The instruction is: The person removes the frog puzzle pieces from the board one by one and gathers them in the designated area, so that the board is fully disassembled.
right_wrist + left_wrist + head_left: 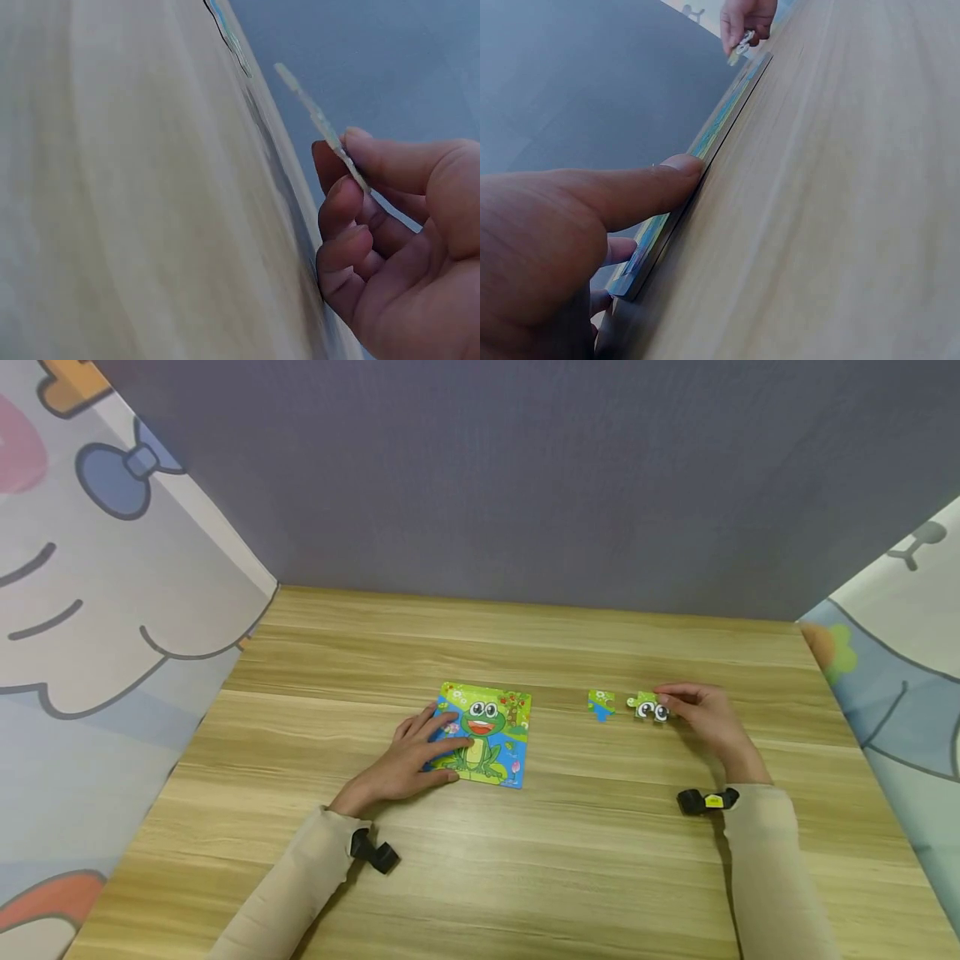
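Observation:
A square frog puzzle board (491, 760) lies flat on the wooden table. My left hand (411, 758) rests on its left side with the fingers spread; in the left wrist view the thumb (660, 187) touches the board's near edge. Over to the right, my right hand (703, 718) pinches a puzzle piece (649, 707) printed with the frog's eyes. The right wrist view shows that piece (319, 120) edge-on, between thumb and fingers and lifted off the table. Another puzzle piece (601, 702), green and blue, lies between the board and my right hand.
The wooden table (570, 868) ends at a grey panel (540, 485) at the back. Walls with cartoon pictures (112, 585) stand to the left and right. Black wrist straps (375, 852) sit on both sleeves.

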`<state>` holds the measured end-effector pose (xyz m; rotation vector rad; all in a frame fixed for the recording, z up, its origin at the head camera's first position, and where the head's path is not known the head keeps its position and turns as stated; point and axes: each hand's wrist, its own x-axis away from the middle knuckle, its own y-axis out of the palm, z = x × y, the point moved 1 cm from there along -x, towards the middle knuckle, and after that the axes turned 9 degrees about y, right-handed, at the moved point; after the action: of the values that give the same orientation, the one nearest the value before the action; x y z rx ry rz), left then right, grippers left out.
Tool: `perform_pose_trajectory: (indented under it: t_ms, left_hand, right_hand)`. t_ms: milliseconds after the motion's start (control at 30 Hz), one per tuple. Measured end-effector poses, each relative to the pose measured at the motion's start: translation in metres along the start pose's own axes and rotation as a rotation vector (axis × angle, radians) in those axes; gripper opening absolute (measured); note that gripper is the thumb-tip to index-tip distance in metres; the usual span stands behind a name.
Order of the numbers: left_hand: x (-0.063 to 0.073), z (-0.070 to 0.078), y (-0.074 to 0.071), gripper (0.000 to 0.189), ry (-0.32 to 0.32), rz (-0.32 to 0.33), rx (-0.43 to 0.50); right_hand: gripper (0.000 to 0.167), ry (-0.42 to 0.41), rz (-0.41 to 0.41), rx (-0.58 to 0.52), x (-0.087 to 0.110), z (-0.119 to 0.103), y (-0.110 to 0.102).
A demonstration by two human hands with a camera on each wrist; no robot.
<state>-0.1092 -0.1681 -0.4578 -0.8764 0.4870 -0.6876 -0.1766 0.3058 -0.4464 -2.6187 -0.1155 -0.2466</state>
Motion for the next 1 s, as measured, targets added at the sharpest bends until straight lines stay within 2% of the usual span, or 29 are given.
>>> perform_pose_trajectory:
  t_ms: [100,233,567,1000]
  left_hand:
    - [0.0,0.0,0.0,0.052,-0.001,-0.001,-0.003]
    - [0.0,-0.001,0.001,0.052,0.001,-0.001,-0.006]
    - [0.0,-0.002,0.001,0.052,-0.005,-0.004,0.002]
    - [0.0,-0.002,0.0,0.052,-0.001,-0.004,0.008]
  right_hand:
    - [0.037,0.001,0.005,0.024,0.0,0.0,-0.001]
    - [0.034,-0.009,0.015,0.116,0.0,-0.001,0.0]
    - [0.021,-0.119,0.09,0.321,-0.002,-0.009,0.009]
    - [0.019,-0.113,0.113,0.382,-0.003,-0.01,0.011]
